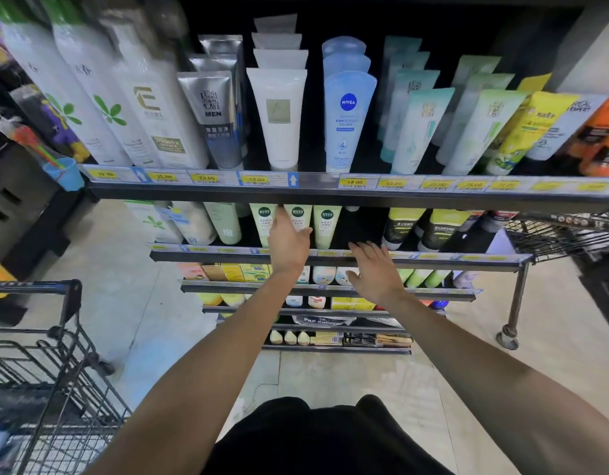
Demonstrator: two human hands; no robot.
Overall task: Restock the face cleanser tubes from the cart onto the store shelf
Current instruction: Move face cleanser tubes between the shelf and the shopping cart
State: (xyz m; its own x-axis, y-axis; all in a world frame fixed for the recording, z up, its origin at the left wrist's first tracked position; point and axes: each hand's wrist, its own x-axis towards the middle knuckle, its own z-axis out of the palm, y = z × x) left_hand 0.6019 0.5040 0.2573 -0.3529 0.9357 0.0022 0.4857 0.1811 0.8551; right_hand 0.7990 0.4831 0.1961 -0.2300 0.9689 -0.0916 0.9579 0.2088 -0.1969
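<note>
A: Where are the cleanser tubes right now?

B: Three light green tubes [297, 222] stand side by side on the second shelf [333, 258] down, caps at the bottom, their tops hidden behind the edge of the top shelf [351, 197]. No tube is in either hand.

A: And the hands?

B: Both reach toward that second shelf with fingers spread and straight. The left hand [289, 240] is raised in front of the left and middle green tubes, its fingertips up near the underside of the top shelf; whether it actually touches a tube I cannot tell. The right hand [373, 270] sits lower and to the right, flat and open, fingers pointing at the dark gap beside the third tube, over the shelf's front rail.

A: What surrounds them?

B: To the right of the gap stand black-and-yellow tubes [404, 228]. On the top shelf there are rows of tubes: a silver one marked MEN [214, 118], a white one [279, 114], a blue Nivea tube [348, 118], then pale teal and green ones. Yellow price tags line the rails.

A: The cart?

B: A black wire cart [46, 365] stands at the lower left, well apart from both hands.
</note>
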